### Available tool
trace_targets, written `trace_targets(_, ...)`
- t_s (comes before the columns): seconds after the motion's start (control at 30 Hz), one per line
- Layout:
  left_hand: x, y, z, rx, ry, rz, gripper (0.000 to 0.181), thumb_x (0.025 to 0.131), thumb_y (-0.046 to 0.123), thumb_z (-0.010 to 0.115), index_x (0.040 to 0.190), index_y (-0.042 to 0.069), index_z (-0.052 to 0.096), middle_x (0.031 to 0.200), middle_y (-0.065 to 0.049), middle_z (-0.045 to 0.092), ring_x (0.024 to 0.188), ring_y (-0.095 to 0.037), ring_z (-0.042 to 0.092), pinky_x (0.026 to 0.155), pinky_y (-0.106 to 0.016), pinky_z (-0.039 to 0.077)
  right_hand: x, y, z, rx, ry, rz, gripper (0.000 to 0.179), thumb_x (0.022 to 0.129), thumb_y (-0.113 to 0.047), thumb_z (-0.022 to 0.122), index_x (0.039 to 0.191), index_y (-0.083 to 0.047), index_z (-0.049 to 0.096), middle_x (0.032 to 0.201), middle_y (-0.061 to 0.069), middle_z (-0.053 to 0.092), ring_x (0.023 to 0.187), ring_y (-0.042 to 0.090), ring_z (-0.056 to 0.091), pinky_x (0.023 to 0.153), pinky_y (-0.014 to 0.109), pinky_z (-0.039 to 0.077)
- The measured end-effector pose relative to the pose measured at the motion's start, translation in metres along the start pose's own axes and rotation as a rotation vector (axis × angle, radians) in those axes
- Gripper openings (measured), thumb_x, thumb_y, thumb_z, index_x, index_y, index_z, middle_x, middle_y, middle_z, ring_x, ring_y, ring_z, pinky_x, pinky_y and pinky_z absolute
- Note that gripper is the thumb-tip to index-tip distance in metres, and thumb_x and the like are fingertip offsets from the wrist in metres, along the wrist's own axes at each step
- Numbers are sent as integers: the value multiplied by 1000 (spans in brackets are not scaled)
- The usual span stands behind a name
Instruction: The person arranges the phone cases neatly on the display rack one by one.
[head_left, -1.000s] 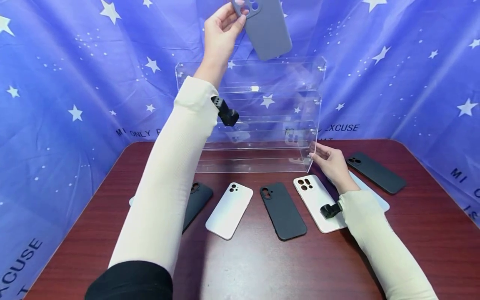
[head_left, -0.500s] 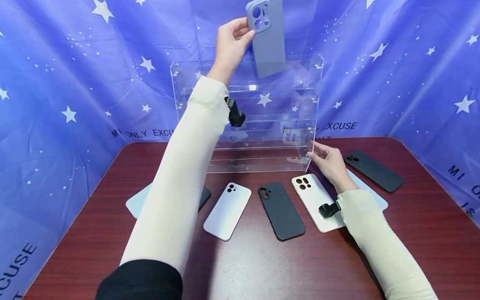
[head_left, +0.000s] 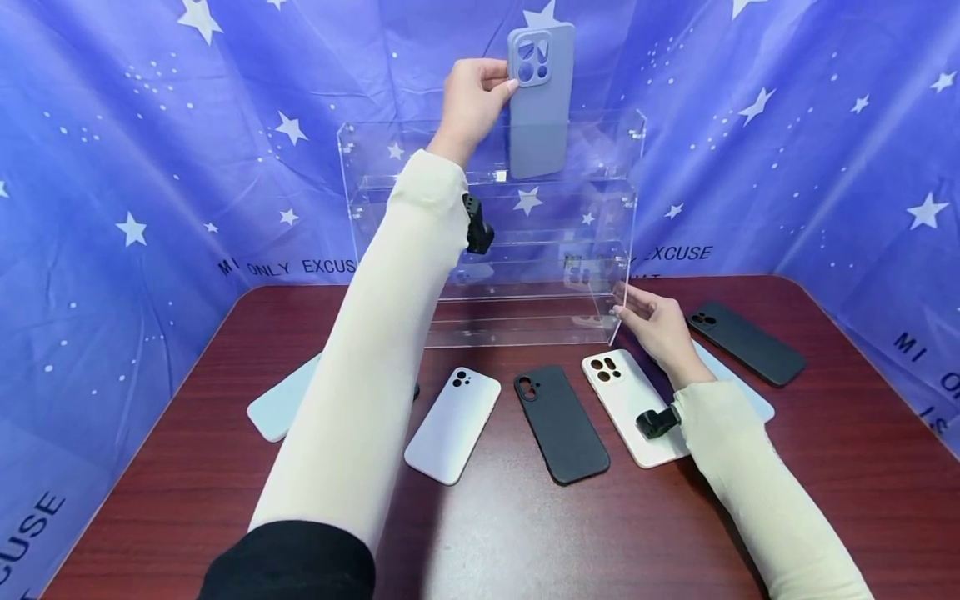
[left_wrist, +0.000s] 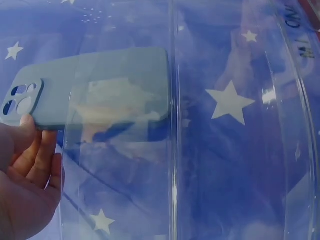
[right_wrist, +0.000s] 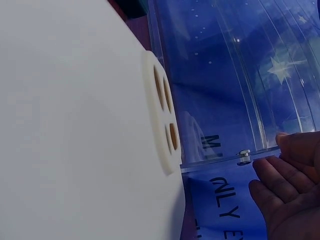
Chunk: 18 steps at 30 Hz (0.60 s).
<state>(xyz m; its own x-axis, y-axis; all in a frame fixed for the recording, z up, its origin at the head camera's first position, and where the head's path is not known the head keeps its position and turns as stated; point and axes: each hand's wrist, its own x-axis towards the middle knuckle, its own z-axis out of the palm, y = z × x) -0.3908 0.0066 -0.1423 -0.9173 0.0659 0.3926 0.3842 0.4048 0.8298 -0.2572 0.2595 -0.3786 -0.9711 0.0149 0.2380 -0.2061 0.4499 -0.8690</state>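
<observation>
Blue starry curtain behind, and here's the blue-grey phone case, upright at the top tier of the clear rack, its lower end seen through plastic; whether it's resting there, I can't tell. The left hand has its grip pinching one edge by the camera holes, so it could swivel. The right hand pinches the rack's side: any slack, and a knock might skid it across the counter into the white case.

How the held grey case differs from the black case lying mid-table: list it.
The grey case is pale, the black case dark.
The left hand holds the grey case upright; the black case lies flat.
The grey case has four camera holes; the black case shows an oblong main opening.
Both have camera openings near a corner.
</observation>
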Motion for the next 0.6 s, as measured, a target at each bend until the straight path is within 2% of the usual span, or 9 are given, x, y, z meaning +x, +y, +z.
trace_targets(0.07,0,1,0,65,-17,8,26,91,13,62,117,7,67,110,-4,69,89,-6,64,80,-10,47,-1,0,-1,0,0,0,45,93,-8,58,135,5,45,129,22,54,107,10,60,82,4,44)
trace_targets(0.13,0,2,0,118,-27,11,24,92,16,61,114,9,69,101,1,72,83,-5,61,77,-9,44,-1,0,-1,0,2,-2,45,94,-8,58,135,5,45,129,22,54,106,8,60,82,4,44)
trace_targets(0.23,-1,2,1,165,-27,8,23,94,19,59,111,10,71,88,3,69,76,-4,55,72,-12,42,-2,-1,-2,13,1,-8,45,93,-7,57,135,6,46,129,23,53,108,11,60,83,4,44)
trace_targets(0.3,-1,1,2,207,-18,2,23,94,21,59,111,11,71,88,3,69,78,-4,54,72,-13,41,-2,-1,-2,19,-3,-12,44,93,-6,57,134,6,46,129,23,54,109,13,60,83,4,44)
trace_targets(0.43,-2,-3,5,296,7,-14,24,93,20,61,114,14,70,107,3,70,95,-6,61,83,-10,42,-2,1,-1,20,-14,-14,45,94,-8,58,135,5,46,129,23,54,108,10,60,83,4,44)
trace_targets(0.6,-2,-6,7,392,33,-39,23,90,24,65,111,18,71,108,5,70,102,-6,61,89,-12,42,0,1,2,40,-26,-31,45,93,-7,58,135,5,45,131,22,52,110,15,60,83,4,44)
